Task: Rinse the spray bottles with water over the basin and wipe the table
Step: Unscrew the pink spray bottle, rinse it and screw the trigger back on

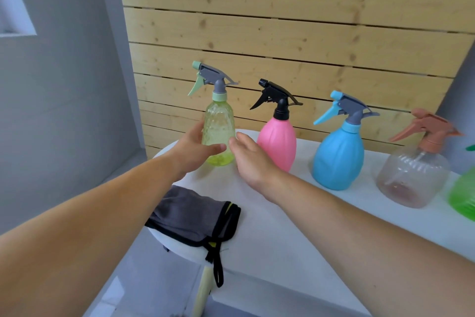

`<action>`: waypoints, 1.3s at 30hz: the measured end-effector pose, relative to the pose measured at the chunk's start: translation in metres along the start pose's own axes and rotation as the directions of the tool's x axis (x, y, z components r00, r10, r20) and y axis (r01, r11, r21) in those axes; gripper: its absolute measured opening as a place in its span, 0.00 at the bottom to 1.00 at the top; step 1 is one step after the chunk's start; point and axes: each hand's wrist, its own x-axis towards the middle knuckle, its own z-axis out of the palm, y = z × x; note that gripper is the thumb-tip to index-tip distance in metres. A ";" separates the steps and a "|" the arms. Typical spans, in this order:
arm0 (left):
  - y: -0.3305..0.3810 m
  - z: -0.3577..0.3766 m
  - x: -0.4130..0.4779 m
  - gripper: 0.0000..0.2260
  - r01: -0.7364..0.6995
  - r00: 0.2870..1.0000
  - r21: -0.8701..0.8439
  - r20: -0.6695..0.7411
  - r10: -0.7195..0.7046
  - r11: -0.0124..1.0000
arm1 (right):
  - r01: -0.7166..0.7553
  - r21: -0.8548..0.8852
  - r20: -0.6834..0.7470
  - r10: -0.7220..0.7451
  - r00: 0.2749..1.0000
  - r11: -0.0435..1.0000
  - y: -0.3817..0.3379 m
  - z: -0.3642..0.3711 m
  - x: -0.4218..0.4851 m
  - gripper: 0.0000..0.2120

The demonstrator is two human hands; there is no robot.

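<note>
On the white table the yellow-green spray bottle stands upright directly ahead, between my hands: my left hand, the nearer, curls thumb and fingers round its lower body, my right hand lies straight-fingered just beside its right flank.

A wall of pale wooden planks fills the background, its boards running horizontally with dark knots and thin gaps between them. To the left stands a plain grey wall, with a light, white-edged recess at the upper corner. A strip of grey wall shows at the right edge. Low down, a pale yellow stick-like object crosses the light grey floor.
</note>
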 end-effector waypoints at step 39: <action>0.100 0.114 -0.187 0.45 -0.450 0.865 0.414 -0.020 0.502 0.791 | -0.052 0.224 -0.351 0.130 0.927 0.973 -0.029 -0.089 -0.187 0.18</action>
